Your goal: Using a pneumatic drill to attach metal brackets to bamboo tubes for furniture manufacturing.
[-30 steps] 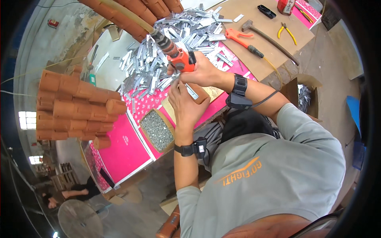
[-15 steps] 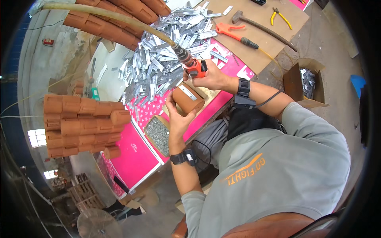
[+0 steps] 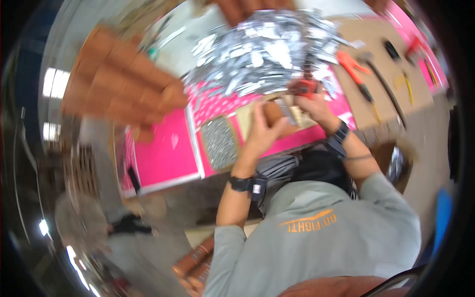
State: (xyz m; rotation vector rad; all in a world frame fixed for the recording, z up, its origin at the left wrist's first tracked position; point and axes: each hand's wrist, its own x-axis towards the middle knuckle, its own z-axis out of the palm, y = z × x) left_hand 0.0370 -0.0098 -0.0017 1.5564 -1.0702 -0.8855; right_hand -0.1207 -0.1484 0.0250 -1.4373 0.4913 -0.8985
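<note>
Head view: a small brown block (image 3: 273, 115), blurred, is gripped by the left hand (image 3: 261, 134), fingers wrapped around it. At its two o'clock, an orange-red power tool (image 3: 304, 88) is clasped by the right hand (image 3: 316, 110). Silver metal pieces (image 3: 267, 54) are heaped at twelve o'clock.

Both forearms reach forward from grey sleeves, each wrist wearing a dark band. The left hand (image 3: 261, 132) is raised with fingers curled in a loose grip, while the right hand (image 3: 312, 106) closes just beside it, elbow bent outward, blurred by motion.
</note>
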